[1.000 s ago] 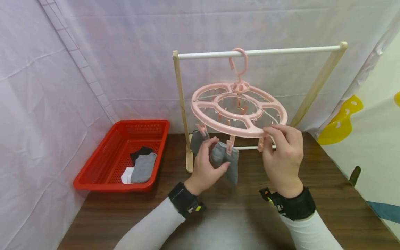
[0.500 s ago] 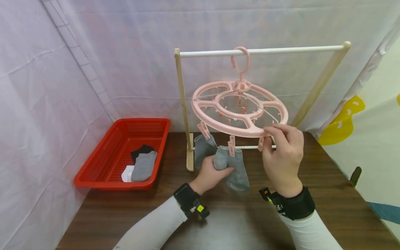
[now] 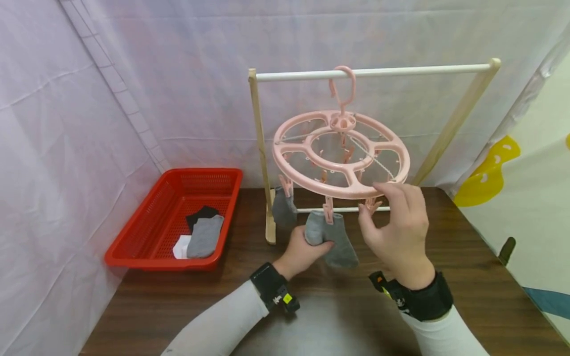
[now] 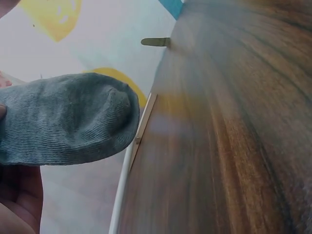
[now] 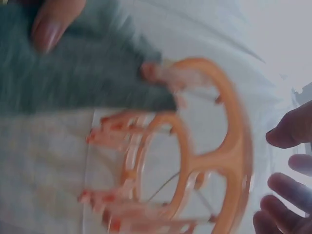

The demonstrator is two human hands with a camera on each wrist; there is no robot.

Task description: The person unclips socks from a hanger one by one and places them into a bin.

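My left hand [image 3: 300, 253] holds a grey sock [image 3: 342, 247] that hangs from a pink clip [image 3: 328, 210] at the front of a round pink clip hanger [image 3: 311, 186]. The thumb lies across the front of the fabric. In the left wrist view the sock's [image 4: 73, 119] toe end sticks out from the fingers. My right hand [image 3: 401, 230] is at the front right of the ring with thumb and fingers spread, close to another clip [image 3: 370, 203]. The right wrist view shows its fingers [image 5: 292, 129] apart from the ring. A second grey sock [image 3: 284, 207] hangs at the left.
The hanger hooks over the white bar [image 3: 423, 70] of a wooden-ended rack [image 3: 260, 148]. On the brown table [image 3: 329, 316] at the left stands a red basket [image 3: 166, 264] containing grey [image 3: 206, 237], black [image 3: 202, 216] and white [image 3: 181, 247] cloth pieces. White curtain hangs behind.
My left hand has moved slightly down and taken hold of the sock, whose toe now swings right. The right hand has let go of the ring and spread its fingers. The hanger has shifted slightly.
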